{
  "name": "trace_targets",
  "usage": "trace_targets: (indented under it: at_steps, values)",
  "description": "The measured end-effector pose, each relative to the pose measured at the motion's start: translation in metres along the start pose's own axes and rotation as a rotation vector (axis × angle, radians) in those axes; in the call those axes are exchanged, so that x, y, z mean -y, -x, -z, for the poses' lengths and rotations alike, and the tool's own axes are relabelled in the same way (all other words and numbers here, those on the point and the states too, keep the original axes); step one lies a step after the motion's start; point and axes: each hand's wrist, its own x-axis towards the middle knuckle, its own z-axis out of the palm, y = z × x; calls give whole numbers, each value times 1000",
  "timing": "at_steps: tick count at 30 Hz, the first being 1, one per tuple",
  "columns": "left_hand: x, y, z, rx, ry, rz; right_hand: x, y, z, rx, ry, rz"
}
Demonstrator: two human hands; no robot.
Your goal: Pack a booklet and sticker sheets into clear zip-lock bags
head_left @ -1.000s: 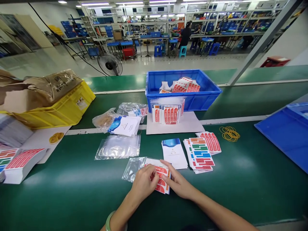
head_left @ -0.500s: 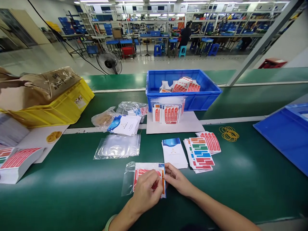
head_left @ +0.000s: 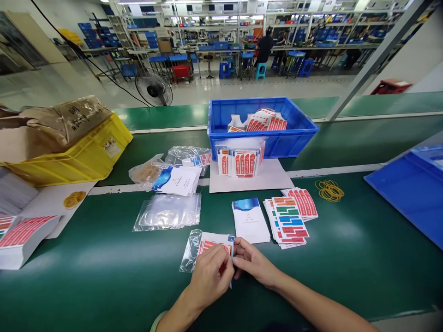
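A clear plastic bag (head_left: 190, 254) holding red-and-white printed cards (head_left: 206, 243) is in front of me, its loose clear end to the left. My left hand (head_left: 212, 272) is closed in a pinch over the bag's front and hides much of it; the fingertips are partly out of sight. With thumb and fingers, my right hand (head_left: 255, 263) grips the bag's right edge. Just beyond lie a stack of white-and-blue booklets (head_left: 251, 226), sheets of multicoloured labels (head_left: 290, 220) and red label sheets (head_left: 304, 203). Flat clear bags (head_left: 173, 210) lie to the far left of my hands.
A blue bin (head_left: 263, 145) with red-and-white cards stands at the back, filled bags (head_left: 245, 163) leaning on its front. Yellow rubber bands (head_left: 329, 191) lie at right. At left are a yellow crate (head_left: 79, 161) and thick label stacks (head_left: 26, 233); a blue tray (head_left: 408, 189) is at right.
The bag has turned more upright and shifted slightly in my hands, its loose left end now creased. My right hand has moved a little down and left along its edge.
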Motion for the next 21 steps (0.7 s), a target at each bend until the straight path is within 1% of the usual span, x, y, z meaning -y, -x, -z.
trace_targets:
  at_steps: [3, 6, 9, 11, 13, 16, 17, 18, 20, 21]
  values:
    - [1, 0, -1, -12, -42, -5, 5, 0, -2, -34, 4, -17]
    - [4, -2, 0, -50, -109, 30, 9, 0, -1, -70, 22, -47]
    - [5, -2, 0, -33, -100, 28, 6, -1, -2, -51, 24, -47]
    - [2, 0, -2, 6, -61, -8, 2, -2, -5, -35, 34, -21]
    - [-3, 4, -7, 31, -28, -65, -3, -2, -8, -59, 73, 14]
    - [-5, 5, -9, 1, 14, -159, -4, -2, -9, -87, 138, 33]
    - [-5, 4, -6, -28, 33, -152, -2, -1, -7, -74, 153, 26]
    - [-3, 1, -1, -60, 56, -115, 1, 0, -6, -52, 166, 17]
    - [0, -4, 15, -109, 111, 25, 8, 4, -1, 3, 201, -2]
    - [2, -7, 23, -109, 148, 100, 13, 6, 1, 33, 227, -11]
